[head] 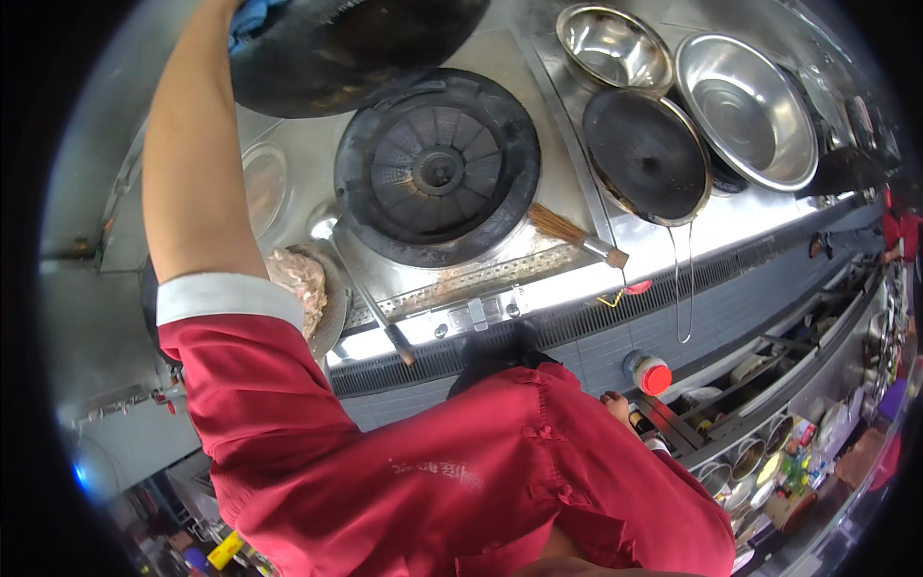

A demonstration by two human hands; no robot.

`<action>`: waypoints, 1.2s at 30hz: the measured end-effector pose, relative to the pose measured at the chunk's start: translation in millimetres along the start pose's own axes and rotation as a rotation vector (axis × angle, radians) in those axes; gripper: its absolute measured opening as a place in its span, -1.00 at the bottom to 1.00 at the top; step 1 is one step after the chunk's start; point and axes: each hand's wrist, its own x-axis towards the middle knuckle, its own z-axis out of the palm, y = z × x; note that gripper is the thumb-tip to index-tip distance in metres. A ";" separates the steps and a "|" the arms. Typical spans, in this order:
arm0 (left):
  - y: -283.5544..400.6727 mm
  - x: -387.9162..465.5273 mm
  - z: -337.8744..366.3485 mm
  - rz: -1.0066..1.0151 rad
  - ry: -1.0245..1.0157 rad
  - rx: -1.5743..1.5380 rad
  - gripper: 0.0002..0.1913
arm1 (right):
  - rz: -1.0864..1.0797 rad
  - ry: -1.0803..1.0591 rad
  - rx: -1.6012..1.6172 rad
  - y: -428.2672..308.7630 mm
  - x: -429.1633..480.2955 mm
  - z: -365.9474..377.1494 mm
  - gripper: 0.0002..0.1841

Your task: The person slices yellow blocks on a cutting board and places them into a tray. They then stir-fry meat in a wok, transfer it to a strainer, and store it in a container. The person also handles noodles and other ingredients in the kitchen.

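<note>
My left arm reaches up to the far left edge, and its hand lies beyond the picture. Beside my left wrist, a folded blue cloth (pixel 252 18) is against the rim of a blackened wok (pixel 346 54). The wok is off the round wok burner (pixel 438 169), overlapping its far left side. My right hand (pixel 616 406) is low at my right side, partly hidden; its grip is unclear. A clear jar with a red lid (pixel 655 378) is near it. A ladle (pixel 360 281) with a dark handle lies left of the burner, and a bamboo wok brush (pixel 577 234) lies right of it.
Raw-looking meat (pixel 301 285) sits in a round container partly behind my sleeve. A dark pan-like strainer (pixel 649 155) with a wire handle overhangs the counter. Steel bowls (pixel 746 112) stand behind it. A shelf with several containers (pixel 746 454) runs behind me. Another person (pixel 901 231) is far right.
</note>
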 end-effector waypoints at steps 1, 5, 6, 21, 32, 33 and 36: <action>9.1 -17.1 -4.6 0.008 -0.061 -0.038 -0.48 | 0.015 -0.029 -0.028 -9.8 2.8 -0.3 -0.51; 60.3 -134.6 14.5 0.263 0.026 -0.014 -0.51 | -0.037 -0.178 -0.030 -61.6 19.2 5.6 -0.51; 75.9 -176.7 29.2 0.158 -0.184 -0.003 -0.51 | -0.024 -0.218 0.011 -79.3 24.1 8.3 -0.51; 131.0 -466.4 169.0 0.127 -0.860 0.021 -0.73 | -1.076 -0.922 -0.684 -241.7 -53.0 228.3 -0.63; 22.6 -601.4 64.5 0.101 0.066 -0.494 -0.58 | -0.241 -1.214 0.543 -271.1 -152.3 346.8 -0.64; -11.0 -633.8 51.3 0.039 0.070 -0.527 -0.60 | -0.209 -1.156 0.497 -274.4 -156.9 357.7 -0.64; -112.1 -752.8 0.8 -0.331 0.051 -0.562 -0.69 | 0.042 -0.888 0.208 -303.7 -162.8 372.0 -0.61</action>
